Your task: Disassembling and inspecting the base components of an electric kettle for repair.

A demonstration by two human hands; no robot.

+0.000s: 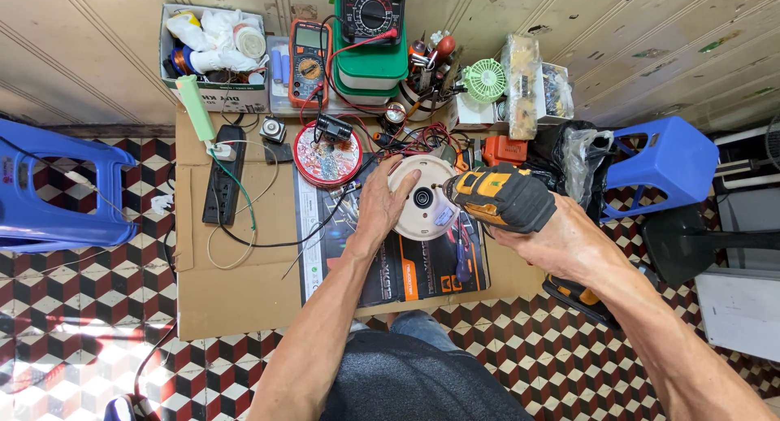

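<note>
Now left hand spread flat, pressing round white base down on cardboard sheet before my knees; right hand wrapped tight round yellow-black cordless drill, bit at rim screw; I keep bit square, push straight, squeeze trigger gently, hold base from spinning

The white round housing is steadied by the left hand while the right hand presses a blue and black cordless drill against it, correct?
Not quite. In the head view the cordless drill is yellow and black, not blue and black. The rest holds: the left hand steadies the white round housing while the right hand presses the drill against it.
</note>
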